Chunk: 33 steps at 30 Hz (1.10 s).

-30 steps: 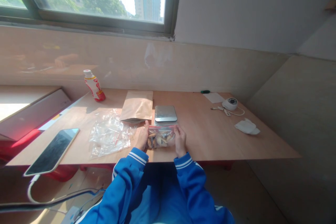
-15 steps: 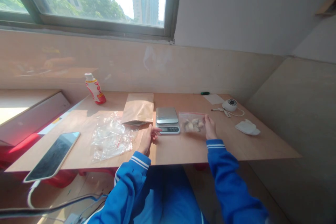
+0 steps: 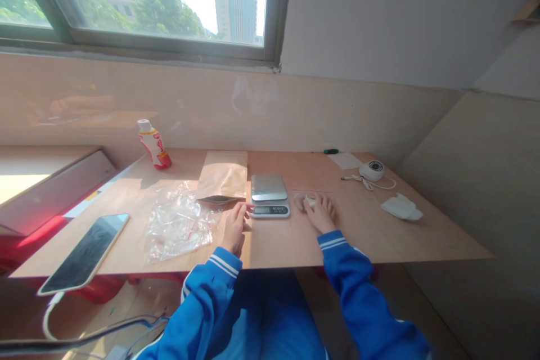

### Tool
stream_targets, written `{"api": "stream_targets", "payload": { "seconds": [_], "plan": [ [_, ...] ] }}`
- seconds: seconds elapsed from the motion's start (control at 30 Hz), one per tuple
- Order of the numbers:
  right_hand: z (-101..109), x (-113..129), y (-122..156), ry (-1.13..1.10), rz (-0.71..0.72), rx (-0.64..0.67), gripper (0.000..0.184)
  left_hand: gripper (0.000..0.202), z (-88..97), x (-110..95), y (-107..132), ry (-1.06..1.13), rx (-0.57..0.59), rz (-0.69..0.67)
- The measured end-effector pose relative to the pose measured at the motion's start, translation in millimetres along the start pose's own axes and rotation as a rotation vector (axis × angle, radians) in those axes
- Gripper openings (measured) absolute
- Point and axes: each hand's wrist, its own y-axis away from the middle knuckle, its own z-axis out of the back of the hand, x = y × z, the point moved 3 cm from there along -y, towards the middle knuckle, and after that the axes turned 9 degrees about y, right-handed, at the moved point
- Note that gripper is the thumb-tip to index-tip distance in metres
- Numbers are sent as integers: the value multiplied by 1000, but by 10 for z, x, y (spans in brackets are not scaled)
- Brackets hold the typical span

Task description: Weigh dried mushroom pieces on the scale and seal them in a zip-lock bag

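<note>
A small clear zip bag of pale nut-like pieces (image 3: 304, 200) lies flat on the wooden table (image 3: 379, 236), just right of a small digital scale (image 3: 269, 196). My right hand (image 3: 321, 213) rests on top of that bag with its fingers spread flat, covering most of it. My left hand (image 3: 235, 226) lies on the table at the scale's front left corner, fingers stretched toward the display and holding nothing. Both arms wear blue sleeves with white stripes.
A brown paper pouch (image 3: 221, 176) lies left of the scale, with a heap of clear plastic bags (image 3: 178, 221) in front of it. A phone (image 3: 85, 252) on a cable, a red-and-white bottle (image 3: 153, 144), a white round device (image 3: 372, 170) and a white cloth (image 3: 401, 207) are around.
Both hands held the filled bag in front of the scale. My right hand carried it to the scale's right, laid it down and now presses on it; my left hand let go.
</note>
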Motion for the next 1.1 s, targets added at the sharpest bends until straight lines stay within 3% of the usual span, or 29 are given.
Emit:
{"api": "stream_targets", "payload": {
  "seconds": [0.17,0.27,0.33,0.43,0.5,0.57,0.7,0.83,1.0,1.1],
  "plan": [
    [11,99,-274,-6,8,142,56,25,234,-159,-59,-530,-146,-371],
    [161,294,-275,-86,46,54,55,43,451,-294,-180,-888,-241,-490],
    [293,557,-112,-244,171,-47,50,51,617,-362,-308,-1069,-277,-469],
    [438,1121,311,-583,559,19,35,52,820,-420,-525,-1215,-229,-460],
    [465,1505,604,-715,795,128,32,44,893,-431,-648,-1232,-130,-441],
    [418,1825,805,-736,914,140,37,35,914,-468,-714,-1226,-113,-457],
    [139,2248,925,-513,949,27,47,27,800,-602,-702,-1169,-97,-567],
    [-59,2369,876,-274,846,-4,41,30,712,-711,-646,-988,-79,-601],
    [19,2366,804,-147,836,13,19,31,697,-663,-518,-912,-142,-626],
    [22,2436,737,-189,757,-35,20,31,655,-570,-385,-928,-244,-668]
  ]
}}
